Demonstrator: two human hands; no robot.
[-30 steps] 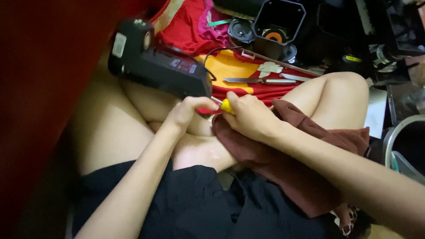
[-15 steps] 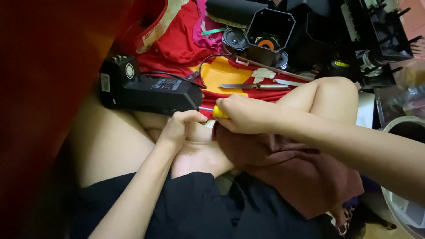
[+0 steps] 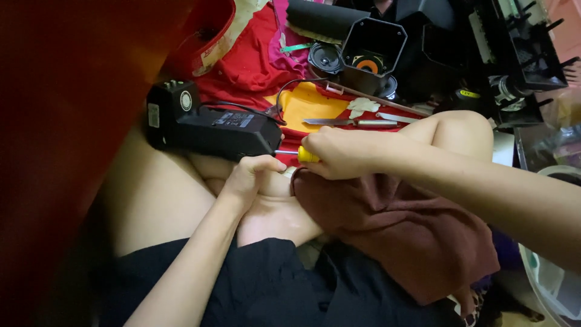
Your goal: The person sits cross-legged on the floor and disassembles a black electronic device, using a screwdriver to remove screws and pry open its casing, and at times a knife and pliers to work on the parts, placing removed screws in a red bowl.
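Head view, looking down at a person seated cross-legged. The right hand [image 3: 339, 152] is closed in a fist around the yellow handle of a screwdriver [image 3: 305, 155], fingers wrapped tight together on the grip; only the front end of the handle and a short length of thin metal shaft show beyond the knuckles. The shaft runs almost level, pointing left, and its tip meets the right end face of a black device [image 3: 212, 128], an elongated box resting across the person's left thigh. The box's long axis lies left to right, tilted slightly toward the far left, so the screwdriver is nearly in line with it. The left hand [image 3: 251, 175] sits just below and near the box's right end, fingers curled together with the tips touching the lower edge of that end; whether it grips or only steadies cannot be told. Of the 2 hands, the left is the nearer to the box, the right reaching it only through the tool. A dark red-brown cloth [image 3: 399, 230] drapes the right leg. Farther away, on red and yellow fabric, lie a metal blade [image 3: 351, 122], a small round speaker [image 3: 325, 57] and an open black housing [image 3: 372, 51].
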